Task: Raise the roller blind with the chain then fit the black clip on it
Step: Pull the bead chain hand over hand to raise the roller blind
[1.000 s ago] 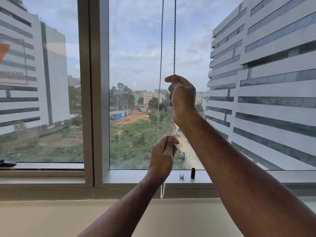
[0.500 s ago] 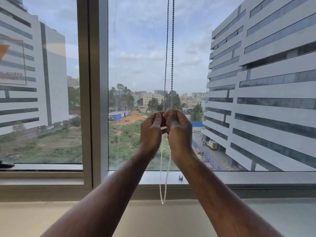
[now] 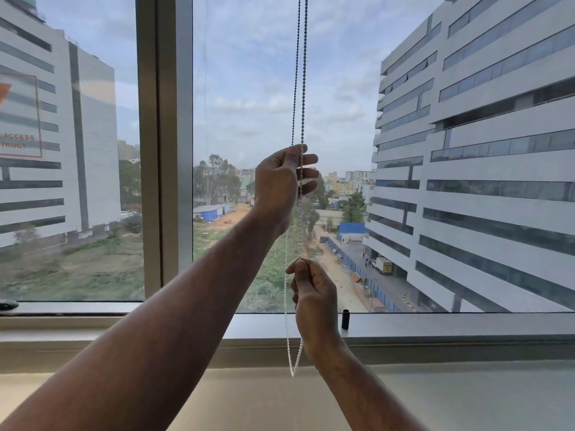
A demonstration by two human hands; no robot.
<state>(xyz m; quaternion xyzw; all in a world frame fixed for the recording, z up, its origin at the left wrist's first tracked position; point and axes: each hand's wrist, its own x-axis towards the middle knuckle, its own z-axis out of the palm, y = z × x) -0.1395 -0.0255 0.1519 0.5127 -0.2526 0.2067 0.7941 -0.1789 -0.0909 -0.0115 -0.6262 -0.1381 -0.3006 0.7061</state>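
A bead chain [image 3: 299, 73] hangs in a loop down the middle of the window, its bottom at the sill's front edge. My left hand [image 3: 281, 185] is raised and pinches the right strand between thumb and fingers, the other fingers spread. Lower down, my right hand [image 3: 314, 301] is closed on the same strand at its top knuckle. A small black clip [image 3: 345, 319] stands upright on the window sill [image 3: 435, 325], just right of my right hand. The blind itself is out of view above the frame.
A vertical window post [image 3: 165, 150] stands left of the chain. A dark object [image 3: 7, 304] lies on the sill at the far left. A pale ledge [image 3: 249, 399] runs below the sill.
The hands were together on the chain half a second ago. Now my left hand has gone up and my right hand has come down along the strand. The clip shows again beside the right hand.
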